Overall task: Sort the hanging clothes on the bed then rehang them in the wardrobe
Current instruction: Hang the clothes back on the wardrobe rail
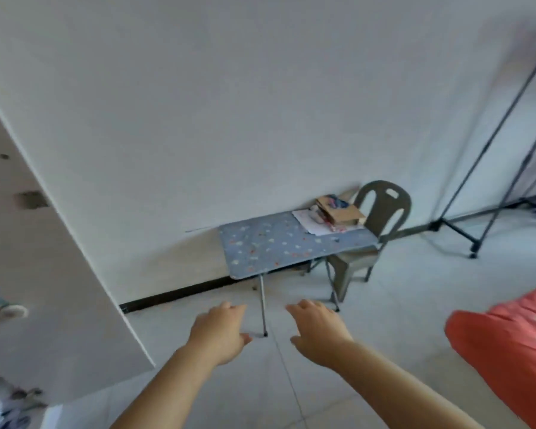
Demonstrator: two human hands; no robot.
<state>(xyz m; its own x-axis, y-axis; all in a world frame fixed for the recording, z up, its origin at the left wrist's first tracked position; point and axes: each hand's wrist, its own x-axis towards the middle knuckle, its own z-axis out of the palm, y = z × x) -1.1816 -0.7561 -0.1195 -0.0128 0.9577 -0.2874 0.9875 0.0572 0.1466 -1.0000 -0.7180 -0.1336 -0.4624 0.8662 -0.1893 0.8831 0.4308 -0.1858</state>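
Both hands reach forward over the tiled floor, palms down and apart from each other. The left hand and the right hand are released, fingers loosely bent, grasping nothing.

Left of the left hand stands the white wardrobe door, seen at a slant. Below it, in the corner, is a bluish jumble too blurred to identify. Right of the right hand lies the bed under a coral-red cover.

Beyond the fingertips, against the wall, is a folding table with a blue starred top. On its far right corner sit papers and a cardboard box; the box's print is too blurred to read. A grey chair stands just behind the table. A black metal rack rises further right.
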